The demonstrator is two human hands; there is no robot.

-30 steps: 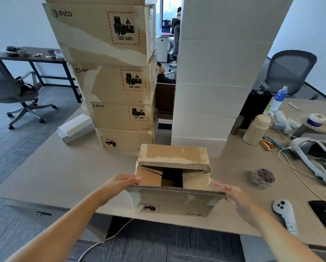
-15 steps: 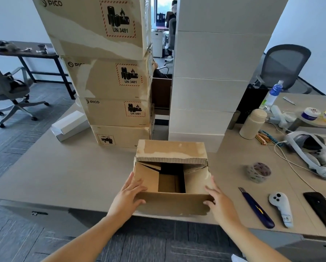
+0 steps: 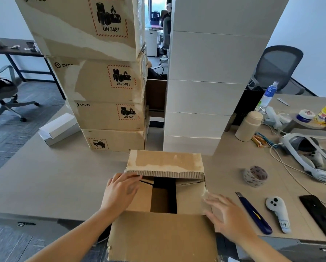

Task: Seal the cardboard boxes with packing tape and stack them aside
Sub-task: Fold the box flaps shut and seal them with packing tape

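Observation:
An open brown cardboard box sits at the table's near edge, its near flap folded out toward me and its far flap tilted up. My left hand lies flat on the left inner flap, fingers spread. My right hand presses the right inner flap, fingers apart. A dark gap shows between the two inner flaps. A roll of packing tape lies on the table to the right of the box.
A stack of brown PICO boxes and a tall stack of white boxes stand behind. At right lie a blue box cutter, a white controller, a black phone, a headset, a bottle and cables.
Both hands left the near flap and moved onto the inner side flaps. The near flap has dropped outward toward me. The view has come closer to the box.

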